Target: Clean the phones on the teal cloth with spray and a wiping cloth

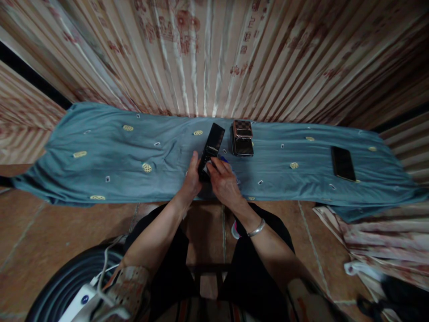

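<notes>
My left hand [192, 178] is closed round the lower left side of a dark flip phone [213, 137], which is unfolded with its upper half tilted up and away. Over its keypad part lies my right hand [225, 180], fingers bent and pressed together. A whitish bit shows at those fingertips, and something blue [224, 159] peeks out beyond the hand; I cannot make out what it is. Just to the right sits a checkered brown-and-gold box-like case [242, 129] on top of a black, glossy flat device [243, 147].
A teal patterned cloth [161, 179] covers the long narrow table. At its right part lies a black smartphone [343, 163]. Pleated curtains [201, 62] hang behind. By my left leg, a white power strip [80, 299] with cables rests on a dark ribbed round object [53, 286].
</notes>
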Demonstrator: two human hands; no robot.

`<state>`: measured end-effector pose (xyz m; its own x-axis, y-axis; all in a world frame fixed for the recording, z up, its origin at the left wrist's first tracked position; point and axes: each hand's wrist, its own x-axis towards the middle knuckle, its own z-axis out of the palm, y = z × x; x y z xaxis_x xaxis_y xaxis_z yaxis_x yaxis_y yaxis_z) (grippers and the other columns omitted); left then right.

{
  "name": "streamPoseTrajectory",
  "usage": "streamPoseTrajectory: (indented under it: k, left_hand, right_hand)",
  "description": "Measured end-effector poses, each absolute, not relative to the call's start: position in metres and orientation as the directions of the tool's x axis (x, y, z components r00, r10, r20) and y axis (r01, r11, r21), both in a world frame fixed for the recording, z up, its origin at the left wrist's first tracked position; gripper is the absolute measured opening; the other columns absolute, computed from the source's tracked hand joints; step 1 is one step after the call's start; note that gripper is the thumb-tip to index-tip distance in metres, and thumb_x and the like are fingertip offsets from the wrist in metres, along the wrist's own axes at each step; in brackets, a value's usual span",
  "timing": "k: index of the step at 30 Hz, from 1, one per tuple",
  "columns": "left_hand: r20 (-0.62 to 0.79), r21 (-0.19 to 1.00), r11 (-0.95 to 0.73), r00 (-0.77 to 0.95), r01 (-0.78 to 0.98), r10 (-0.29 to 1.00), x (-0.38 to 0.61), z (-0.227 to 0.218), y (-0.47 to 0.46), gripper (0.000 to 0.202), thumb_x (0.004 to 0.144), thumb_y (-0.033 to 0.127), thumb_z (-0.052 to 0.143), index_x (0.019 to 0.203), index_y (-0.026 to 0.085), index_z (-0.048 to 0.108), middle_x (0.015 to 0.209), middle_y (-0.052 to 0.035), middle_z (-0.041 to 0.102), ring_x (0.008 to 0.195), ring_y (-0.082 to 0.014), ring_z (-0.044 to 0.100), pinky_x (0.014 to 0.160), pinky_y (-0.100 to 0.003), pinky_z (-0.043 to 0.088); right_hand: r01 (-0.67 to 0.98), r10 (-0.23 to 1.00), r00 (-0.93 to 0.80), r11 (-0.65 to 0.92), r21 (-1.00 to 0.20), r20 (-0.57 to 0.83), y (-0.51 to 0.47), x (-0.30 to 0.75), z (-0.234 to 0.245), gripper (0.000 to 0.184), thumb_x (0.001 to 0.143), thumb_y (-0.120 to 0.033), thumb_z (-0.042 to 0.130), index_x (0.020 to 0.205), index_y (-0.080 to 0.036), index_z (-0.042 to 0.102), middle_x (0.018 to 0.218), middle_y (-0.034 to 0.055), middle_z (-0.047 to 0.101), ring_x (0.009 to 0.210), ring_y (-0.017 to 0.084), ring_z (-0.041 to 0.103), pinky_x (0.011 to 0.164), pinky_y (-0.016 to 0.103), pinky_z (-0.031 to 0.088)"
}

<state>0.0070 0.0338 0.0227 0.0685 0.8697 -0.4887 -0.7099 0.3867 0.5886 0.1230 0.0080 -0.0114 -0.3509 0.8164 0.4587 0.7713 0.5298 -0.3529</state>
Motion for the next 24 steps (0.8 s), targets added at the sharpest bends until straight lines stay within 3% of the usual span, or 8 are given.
streamPoseTrajectory:
  k: [7, 16, 24]
  left_hand:
    - [-0.456, 0.573, 0.361, 0.080, -0.736, 0.886, 0.006, 0.008, 0.034, 0.050, 0.097, 0.053, 0.059, 0.118, 0.011, 0.077, 0.100, -0.0097, 0.081, 0.107, -0.0246, 0.076, 0.100, -0.033, 0.058]
    - [-0.514, 0.577, 0.433, 0.104, -0.692, 0.851, 0.005, 0.024, 0.034, 0.063, 0.106, 0.055, 0.033, 0.117, 0.010, 0.076, 0.095, -0.0119, 0.081, 0.106, -0.0288, 0.076, 0.098, -0.041, 0.059]
    - [-0.527, 0.599, 0.432, 0.074, -0.674, 0.847, 0.002, 0.028, 0.034, 0.059, 0.106, 0.055, 0.033, 0.118, 0.015, 0.075, 0.087, -0.0094, 0.079, 0.097, -0.0273, 0.077, 0.089, -0.040, 0.063]
  right_hand:
    - [0.768, 0.803, -0.363, 0.546, -0.337, 0.473, 0.007, 0.121, -0.010, 0.043, 0.101, -0.008, 0.043, 0.135, -0.008, 0.069, 0.145, 0.0204, 0.064, 0.132, 0.030, 0.059, 0.116, 0.050, 0.050]
    - [0.802, 0.846, -0.324, 0.483, -0.353, 0.423, 0.012, 0.124, -0.009, 0.043, 0.101, -0.007, 0.048, 0.140, -0.008, 0.066, 0.147, 0.0244, 0.061, 0.133, 0.031, 0.059, 0.118, 0.051, 0.047]
    - [0.795, 0.821, -0.342, 0.512, -0.324, 0.458, 0.009, 0.121, -0.015, 0.043, 0.102, -0.007, 0.043, 0.138, -0.007, 0.066, 0.142, 0.0220, 0.065, 0.129, 0.030, 0.059, 0.116, 0.049, 0.049]
